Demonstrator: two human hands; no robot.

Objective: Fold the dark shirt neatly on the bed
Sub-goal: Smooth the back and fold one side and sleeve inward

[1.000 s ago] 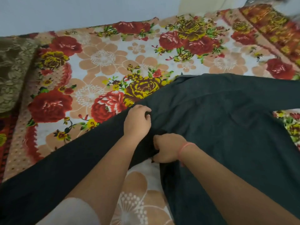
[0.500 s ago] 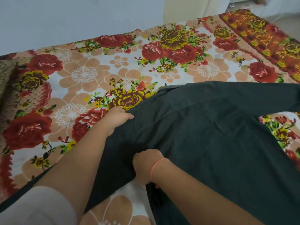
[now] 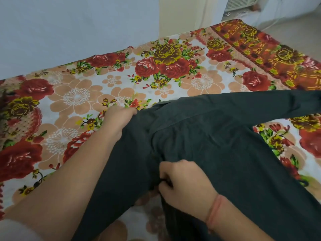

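The dark shirt (image 3: 225,146) lies spread on the bed's floral sheet (image 3: 76,96), one sleeve stretching off to the right. My left hand (image 3: 118,119) grips the cloth at the shoulder by the collar, at the shirt's far left corner. My right hand (image 3: 185,185), with a pink band at the wrist, pinches the fabric at the underarm seam, nearer to me. The other sleeve runs down toward the lower left, under my left forearm.
A pale wall (image 3: 69,28) rises behind the bed. The sheet's red-orange border (image 3: 260,47) marks the bed's right end, with floor and a white vented unit (image 3: 238,2) beyond it.
My left hand has slid further along the shoulder away from the right hand. The cloth between both hands is pulled straighter. The camera has turned to the right.
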